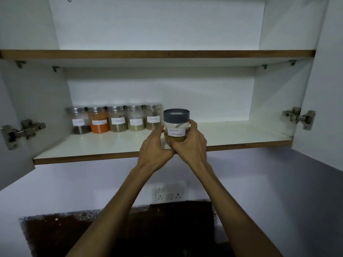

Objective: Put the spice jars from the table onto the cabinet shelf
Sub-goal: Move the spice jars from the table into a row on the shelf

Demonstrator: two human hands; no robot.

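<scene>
Both hands wrap a jar (pixel 176 127) labelled Garam Masala, the left hand (pixel 155 147) cupping its left side and the right hand (pixel 191 143) gripping its right side with fingers curled round the glass. The jar has a grey lid and sits at or just above the front part of the lower shelf (pixel 111 145); whether it touches the board is hidden by the hands. Five steel-lidded jars (pixel 115 118) stand in a row at the back left, so this one seems headed for the free spot just right of them, continuing the row with its label facing out.
</scene>
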